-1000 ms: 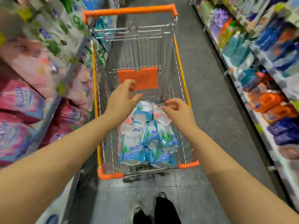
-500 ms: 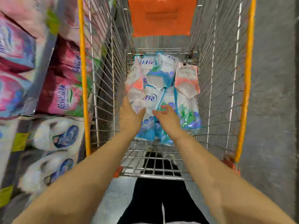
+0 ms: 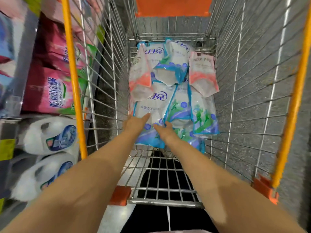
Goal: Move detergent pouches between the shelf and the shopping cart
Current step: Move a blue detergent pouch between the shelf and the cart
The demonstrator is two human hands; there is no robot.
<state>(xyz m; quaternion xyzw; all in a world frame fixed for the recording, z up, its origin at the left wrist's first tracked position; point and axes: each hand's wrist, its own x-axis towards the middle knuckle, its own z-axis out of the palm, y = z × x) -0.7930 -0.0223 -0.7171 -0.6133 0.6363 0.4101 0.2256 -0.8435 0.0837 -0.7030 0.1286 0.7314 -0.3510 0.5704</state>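
Detergent pouches (image 3: 173, 64) lie heaped on the floor of the shopping cart (image 3: 72, 73), toward its far end. Both hands are on the blue-and-white pouch (image 3: 151, 105) at the heap's near left: the left hand (image 3: 134, 123) pinches its left edge, thumb on top, and the right hand (image 3: 165, 132) curls its fingers over its near part

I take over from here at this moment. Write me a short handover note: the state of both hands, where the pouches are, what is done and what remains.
Left hand: deep in the shopping cart, thumb lying on the nearest blue pouch; its fingers are hidden, so the grip is uncertain.
Right hand: beside it, on the same pouch; its grip is unclear too.
Pouches: a pile of pouches, blue and pink, lies on the cart floor. Pink packs stand on the shelf at left.
Done: several pouches are in the cart.
Left: probably grasp and lift the nearest pouch; nothing is lifted yet.
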